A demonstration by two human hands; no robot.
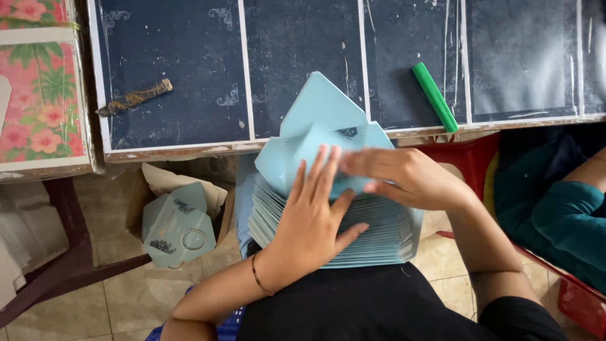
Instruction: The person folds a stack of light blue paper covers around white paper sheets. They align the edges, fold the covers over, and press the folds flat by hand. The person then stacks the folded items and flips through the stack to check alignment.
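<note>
At nine o'clock a finished blue box (177,228) sits in a carton (165,183); at centre the left hand (309,222) lies flat, fingers spread, on the stack of blue cards (379,237) in the lap; the right hand (404,175) pinches the top folded card (319,129); at one o'clock a green stick (435,96) lies on the dark table (183,76).
</note>
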